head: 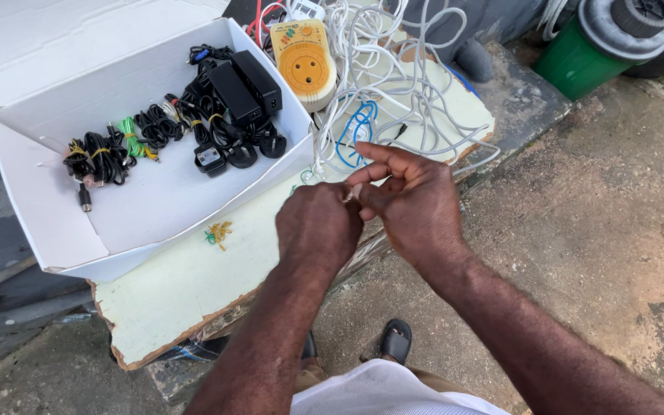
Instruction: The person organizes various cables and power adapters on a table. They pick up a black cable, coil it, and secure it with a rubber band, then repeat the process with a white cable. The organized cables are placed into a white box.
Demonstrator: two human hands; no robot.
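My left hand (317, 227) and my right hand (409, 200) meet over the edge of a pale board (186, 280). Both pinch the end of a thin white cable (350, 194) between thumb and fingers. That cable runs up into a loose tangle of white cables (401, 84) lying on the board, with a blue wire (355, 131) among them. The left fist is curled tight; the right index finger points left above the pinch.
An open white cardboard box (155, 200) on the left holds several bundled black cables, black power adapters (244, 88) and a green cable (128, 134). A yellow-and-cream plug adapter (305, 65) lies beyond. Small twist ties (218, 233) rest on the board. A green container (601, 46) stands far right.
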